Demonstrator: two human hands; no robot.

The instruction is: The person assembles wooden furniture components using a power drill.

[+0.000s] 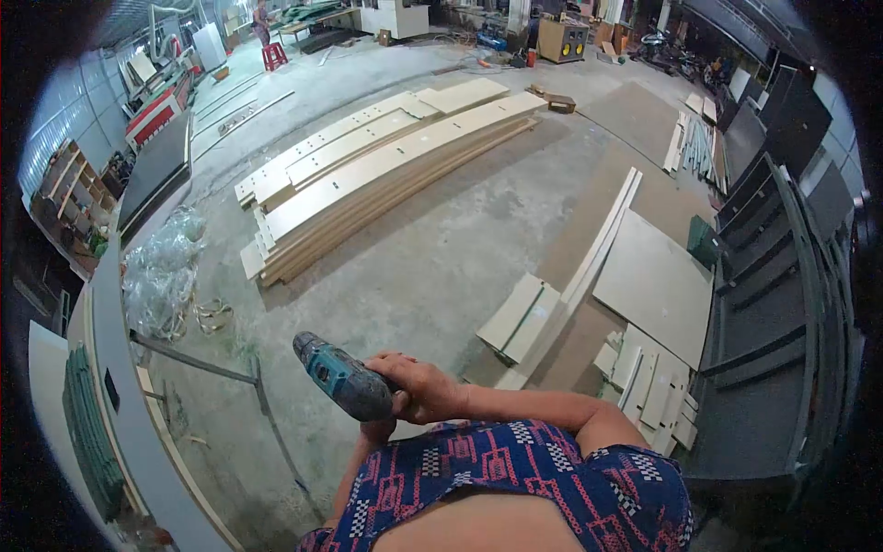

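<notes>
A teal and black cordless drill (338, 375) is held in front of my body, its body slanting from upper left to lower right. My right hand (421, 388) has its fingers curled at the drill's right end. Beneath that same end is my left hand (375, 431), closed at the underside of the drill; most of its fingers are hidden behind the tool. The drill's handle is out of sight below its body.
Long pale boards (386, 166) lie stacked on the concrete floor (414, 239) ahead. Panels (658, 285) and short boards (524, 317) lie to the right, near a dark metal frame (759, 322). Clear plastic wrap (164, 276) is at left; a person (262, 23) stands far back.
</notes>
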